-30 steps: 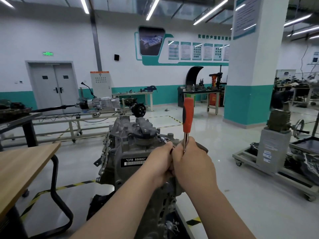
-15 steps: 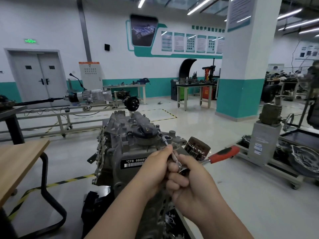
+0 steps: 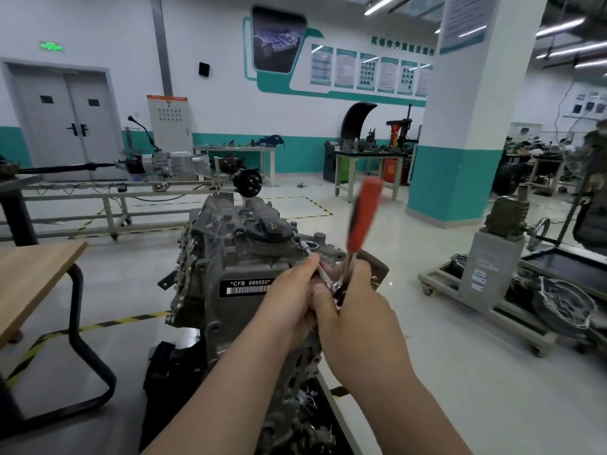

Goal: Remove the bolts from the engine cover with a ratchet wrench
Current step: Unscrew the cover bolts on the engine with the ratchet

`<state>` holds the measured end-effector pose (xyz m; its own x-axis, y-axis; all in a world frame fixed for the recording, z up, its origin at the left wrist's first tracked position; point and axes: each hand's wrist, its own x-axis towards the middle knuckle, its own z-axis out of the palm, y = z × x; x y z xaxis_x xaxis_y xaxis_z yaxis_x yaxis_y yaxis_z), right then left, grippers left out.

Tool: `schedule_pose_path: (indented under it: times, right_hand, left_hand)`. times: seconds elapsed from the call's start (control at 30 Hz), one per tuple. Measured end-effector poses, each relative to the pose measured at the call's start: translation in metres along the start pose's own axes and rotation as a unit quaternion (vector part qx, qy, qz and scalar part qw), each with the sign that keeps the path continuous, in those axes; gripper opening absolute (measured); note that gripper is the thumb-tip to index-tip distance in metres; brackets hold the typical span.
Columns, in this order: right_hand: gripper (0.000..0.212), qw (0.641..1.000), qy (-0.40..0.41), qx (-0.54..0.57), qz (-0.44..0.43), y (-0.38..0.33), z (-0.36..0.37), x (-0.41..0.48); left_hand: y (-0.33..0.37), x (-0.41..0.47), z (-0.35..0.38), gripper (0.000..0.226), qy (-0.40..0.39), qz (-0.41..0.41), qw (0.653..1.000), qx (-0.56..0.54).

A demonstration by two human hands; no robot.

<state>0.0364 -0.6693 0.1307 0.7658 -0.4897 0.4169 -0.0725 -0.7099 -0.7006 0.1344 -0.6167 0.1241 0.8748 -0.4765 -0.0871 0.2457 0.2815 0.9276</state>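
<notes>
A grey engine (image 3: 226,244) stands before me, its cover (image 3: 230,218) on top with a black oil cap (image 3: 267,229) and a "CFB 666660" label. The ratchet wrench has a red handle (image 3: 363,218), blurred and pointing up and slightly right. Its thin extension bar (image 3: 307,252) runs up-left to a bolt at the cover's right edge beside the cap. My left hand (image 3: 292,297) pinches the extension bar. My right hand (image 3: 358,310) grips the wrench near its head. The bolt itself is hidden under the socket.
A wooden table (image 3: 36,277) with a black tube leg stands at the left. A wheeled cart (image 3: 486,290) with engine parts is at the right, and a white and teal pillar (image 3: 466,126) behind it. A gearbox on a long rack (image 3: 157,165) lies beyond the engine.
The red handle stood upright, swung down to the right, and has now swung back up. Both hands stay at the wrench head and extension.
</notes>
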Motion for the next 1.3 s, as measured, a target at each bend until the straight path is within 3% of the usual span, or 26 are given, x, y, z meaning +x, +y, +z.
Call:
schedule_pose_path:
  times: [0.1, 0.17, 0.33, 0.5, 0.57, 0.6, 0.7, 0.73, 0.8, 0.87, 0.93, 0.97, 1.0, 1.1, 1.13, 1.17, 1.23, 1.3]
  right_hand:
    - [0.015, 0.994, -0.009, -0.093, -0.048, -0.001, -0.001, -0.001]
    - [0.012, 0.996, -0.014, -0.082, -0.045, 0.001, 0.0, 0.003]
    - [0.017, 0.986, -0.017, 0.161, 0.045, 0.004, 0.001, 0.009]
    - [0.027, 0.919, -0.039, 0.358, 0.162, 0.004, 0.009, 0.009]
    - [0.028, 0.852, -0.057, 0.479, 0.205, 0.002, 0.008, 0.008]
    - [0.028, 0.795, -0.073, 0.556, 0.231, 0.001, 0.005, 0.009]
    - [0.029, 0.563, -0.132, 0.757, 0.305, 0.002, -0.005, 0.014]
    - [0.03, 0.517, -0.141, 0.782, 0.317, 0.004, -0.008, 0.015]
    - [0.033, 0.485, -0.151, 0.799, 0.322, 0.008, -0.012, 0.015]
    - [0.035, 0.482, -0.155, 0.802, 0.318, 0.008, -0.013, 0.016]
    - [0.036, 0.496, -0.149, 0.794, 0.317, 0.007, -0.011, 0.016]
    - [0.036, 0.524, -0.142, 0.78, 0.313, 0.006, -0.01, 0.017]
    - [0.034, 0.574, -0.13, 0.75, 0.302, 0.006, -0.009, 0.018]
    - [0.031, 0.83, -0.074, 0.51, 0.213, 0.005, -0.009, 0.019]
    - [0.028, 0.903, -0.061, 0.391, 0.166, 0.003, -0.012, 0.019]
    - [0.022, 0.953, -0.05, 0.276, 0.117, 0.002, -0.016, 0.02]
    - [0.015, 0.995, -0.045, 0.084, 0.023, 0.0, -0.02, 0.021]
    - [0.011, 0.998, -0.041, -0.036, -0.035, -0.001, -0.021, 0.022]
  left_hand:
    - [0.0, -0.003, 0.003, 0.045, 0.009, -0.009, 1.0, 0.003]
    - [0.0, -0.005, 0.006, 0.046, 0.019, -0.014, 1.0, 0.014]
    - [0.001, -0.01, 0.011, 0.044, 0.049, -0.01, 0.999, -0.006]
    - [-0.002, -0.006, 0.008, 0.044, 0.039, -0.011, 0.999, 0.01]
    - [-0.002, -0.006, 0.007, 0.046, 0.029, -0.012, 0.999, 0.014]
    - [-0.003, -0.006, 0.007, 0.052, 0.02, -0.009, 0.999, 0.026]
    - [-0.003, -0.006, 0.01, 0.05, 0.002, 0.011, 0.999, 0.043]
    - [-0.004, -0.005, 0.01, 0.044, 0.004, 0.017, 0.999, 0.041]
    - [-0.005, -0.004, 0.011, 0.038, 0.006, 0.024, 0.999, 0.044]
    - [-0.004, -0.003, 0.011, 0.037, 0.004, 0.029, 0.999, 0.042]
    - [-0.004, -0.002, 0.011, 0.038, 0.002, 0.032, 0.999, 0.038]
    - [-0.003, -0.004, 0.011, 0.038, 0.0, 0.032, 0.999, 0.038]
    - [-0.002, -0.006, 0.013, 0.037, -0.002, 0.03, 0.999, 0.04]
    - [-0.001, -0.005, 0.014, 0.038, -0.003, 0.02, 0.999, 0.033]
    - [-0.001, -0.005, 0.015, 0.037, -0.002, 0.024, 0.999, 0.022]
    - [-0.001, -0.004, 0.015, 0.035, -0.004, 0.029, 1.0, 0.008]
    - [-0.001, -0.005, 0.017, 0.04, -0.004, 0.034, 0.999, -0.003]
    - [0.0, -0.005, 0.017, 0.046, 0.017, 0.032, 0.999, 0.006]
